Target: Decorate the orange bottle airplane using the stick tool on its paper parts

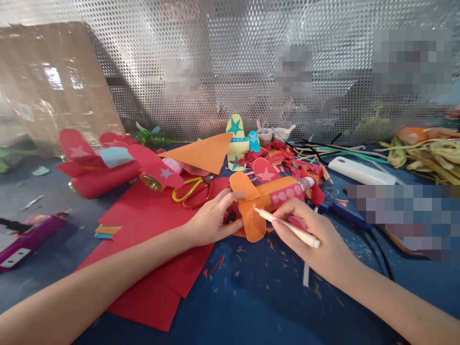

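My right hand (312, 232) is closed around a white pen (296, 230), whose tip touches or nearly touches an orange paper piece (253, 227). This piece sits across the end of a bottle-shaped toy plane (287, 194), wrapped in orange and red paper with pink dots. With thumb and fingers bent around that end, my left hand (213, 218) grips the toy plane. Yellow-and-red-handled scissors (194, 191) lie just beyond my left hand. Red paper sheets (151, 268) lie under my left forearm.
Behind stand red toy planes (104, 177), a yellow-and-blue one (239, 141) and a folded orange sheet (204, 153). Red paper scraps (287, 158) are heaped nearby. To the right are a white power strip (361, 170) and a blue-handled tool (345, 213); a purple glue gun or similar tool (32, 239) lies left.
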The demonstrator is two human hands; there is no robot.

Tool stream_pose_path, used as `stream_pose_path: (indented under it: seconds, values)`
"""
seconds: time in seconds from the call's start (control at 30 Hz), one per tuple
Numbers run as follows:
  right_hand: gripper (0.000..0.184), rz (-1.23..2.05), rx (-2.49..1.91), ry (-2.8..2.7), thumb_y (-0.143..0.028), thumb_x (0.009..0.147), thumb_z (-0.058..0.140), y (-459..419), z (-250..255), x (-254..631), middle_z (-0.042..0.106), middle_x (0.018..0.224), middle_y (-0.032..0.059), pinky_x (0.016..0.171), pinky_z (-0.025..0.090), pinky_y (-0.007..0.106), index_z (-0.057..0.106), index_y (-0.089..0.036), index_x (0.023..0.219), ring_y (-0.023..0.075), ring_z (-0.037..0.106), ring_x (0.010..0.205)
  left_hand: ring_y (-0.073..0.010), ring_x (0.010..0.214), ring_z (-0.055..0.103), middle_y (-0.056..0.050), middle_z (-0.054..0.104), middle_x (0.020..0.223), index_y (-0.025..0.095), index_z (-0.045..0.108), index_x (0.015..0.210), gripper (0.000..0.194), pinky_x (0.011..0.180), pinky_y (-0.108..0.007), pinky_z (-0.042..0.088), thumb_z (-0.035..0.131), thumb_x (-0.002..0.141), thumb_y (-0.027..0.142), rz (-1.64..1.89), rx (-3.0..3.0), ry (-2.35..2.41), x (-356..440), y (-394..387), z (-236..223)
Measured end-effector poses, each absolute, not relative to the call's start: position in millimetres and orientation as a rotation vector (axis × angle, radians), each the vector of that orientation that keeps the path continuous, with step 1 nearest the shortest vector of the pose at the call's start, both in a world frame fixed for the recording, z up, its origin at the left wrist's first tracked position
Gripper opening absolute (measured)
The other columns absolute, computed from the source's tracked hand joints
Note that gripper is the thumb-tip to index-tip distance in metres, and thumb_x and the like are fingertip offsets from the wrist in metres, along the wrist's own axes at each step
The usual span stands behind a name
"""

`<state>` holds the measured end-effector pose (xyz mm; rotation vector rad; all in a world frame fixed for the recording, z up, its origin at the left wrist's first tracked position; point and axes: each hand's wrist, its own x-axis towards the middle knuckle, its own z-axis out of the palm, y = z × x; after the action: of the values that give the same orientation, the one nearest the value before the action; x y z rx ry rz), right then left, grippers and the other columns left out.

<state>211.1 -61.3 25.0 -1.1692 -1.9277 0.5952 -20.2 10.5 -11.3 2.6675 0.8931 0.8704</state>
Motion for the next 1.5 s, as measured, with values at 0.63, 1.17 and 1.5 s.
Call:
stream_pose_path:
  seconds: [0.63,1.17,1.5]
  values:
    - [0.007,0.598,-1.162,-1.920,-0.023,0.089,0.053,-61.0,24.0,209.9,0.059,0.068,-0.0028,0.052,0.041,0.022,0.054,-0.020,0.082,0.0101,0.056,0.058,-0.0223,0.106,0.059,-0.011,0.054,0.116,0.021,0.039,0.121,0.038,0.086,-0.036,0.052,0.054,0.089,0.033,0.890,2.695,0.870,-20.3,11.0,-11.8]
    - [0.009,0.578,-1.180,-1.915,-0.023,0.090,0.052,-61.0,24.7,211.3,0.058,0.066,-0.0037,0.049,0.039,0.022,0.053,-0.020,0.081,0.0095,0.052,0.053,-0.0222,0.105,0.059,-0.012,0.054,0.116,0.020,0.039,0.121,0.038,0.086,-0.036,0.052,0.053,0.089,0.033,0.891,2.699,0.870,-19.5,10.5,-11.1]
    - [0.012,0.595,-1.193,-1.918,-0.025,0.090,0.051,-61.3,25.0,211.4,0.055,0.063,-0.0042,0.046,0.035,0.022,0.052,-0.021,0.079,0.0096,0.048,0.050,-0.0223,0.104,0.059,-0.011,0.054,0.117,0.021,0.039,0.121,0.038,0.086,-0.037,0.052,0.054,0.088,0.034,0.875,2.660,0.902,-20.2,10.4,-11.4]
